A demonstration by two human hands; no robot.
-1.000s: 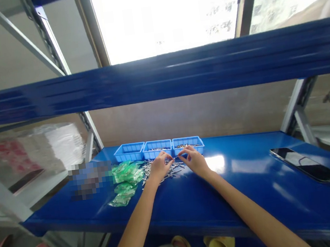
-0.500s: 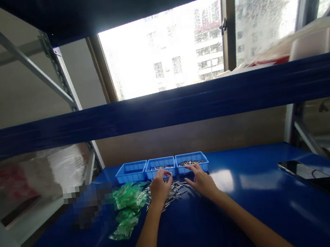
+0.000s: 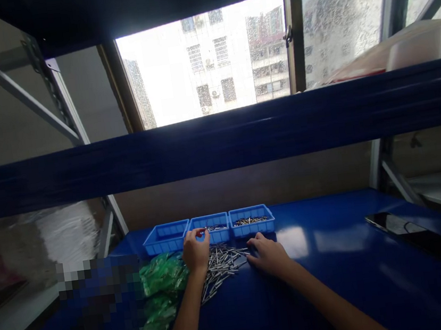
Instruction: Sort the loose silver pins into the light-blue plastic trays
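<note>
My left hand [image 3: 196,252] is over the left part of the pile, in front of the middle blue bin [image 3: 219,236]. Its thumb and forefinger are curled together in a pinch; what they hold is too small to make out. At the right edge of a loose pile of thin silver rivets [image 3: 221,264], my right hand [image 3: 269,255] reaches low with thumb and forefinger apart, close to rivet ends. More thin metal pieces lie in the middle bin and in the right blue bin [image 3: 254,229]. The left blue bin [image 3: 165,246] shows no contents.
Green plastic bags [image 3: 160,279] lie left of the pile. A black phone [image 3: 417,234] rests on the right of the blue shelf [image 3: 320,292]. A blue crossbeam [image 3: 218,144] runs above my hands. At far left a patch is blurred out.
My right hand has come down from the front of the right bin to the pile's right edge. My left hand stays pinched, shifted slightly left in view. The camera has moved a little.
</note>
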